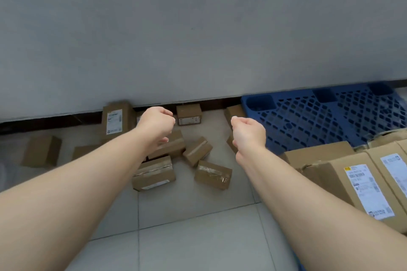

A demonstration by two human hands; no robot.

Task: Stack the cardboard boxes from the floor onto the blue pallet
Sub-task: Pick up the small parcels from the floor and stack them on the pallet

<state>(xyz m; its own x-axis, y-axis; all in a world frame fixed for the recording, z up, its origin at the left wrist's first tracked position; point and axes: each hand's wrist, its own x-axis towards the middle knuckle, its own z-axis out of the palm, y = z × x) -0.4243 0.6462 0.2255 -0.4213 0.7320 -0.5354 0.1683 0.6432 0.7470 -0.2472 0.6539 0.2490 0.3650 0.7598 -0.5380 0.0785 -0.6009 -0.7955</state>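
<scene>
Bare forearms reach over a tiled floor toward a grey wall. At right, labelled cardboard boxes stand at the near edge of the blue pallet; smaller boxes lie scattered on the floor by the wall. Left grip and right grip are curled closed, empty.

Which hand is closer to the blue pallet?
Right. The right hand hovers by the left edge of the blue pallet; the left hand is farther left, above the floor boxes.
</scene>
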